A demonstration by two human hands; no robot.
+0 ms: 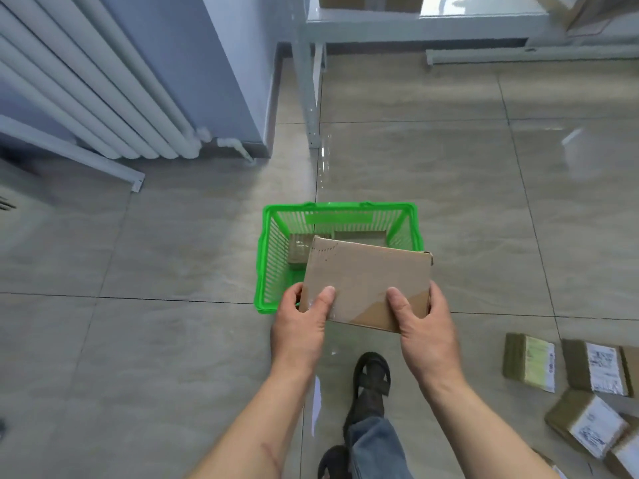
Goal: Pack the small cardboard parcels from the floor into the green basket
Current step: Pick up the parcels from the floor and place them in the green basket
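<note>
A flat brown cardboard parcel (366,278) is held in both hands above the near right part of the green basket (268,257). My left hand (302,326) grips its near left corner with the thumb on top. My right hand (425,330) grips its near right corner the same way. The green basket stands on the tiled floor and holds a small taped parcel (299,248) at its left, with another brown parcel (359,237) partly hidden behind the held one. Several labelled parcels (529,363) lie on the floor at the lower right.
A white radiator (86,84) lines the wall at the left. A grey metal shelf leg (309,98) stands behind the basket, with a shelf (432,19) above carrying boxes. A sandalled foot (371,378) is just below my hands.
</note>
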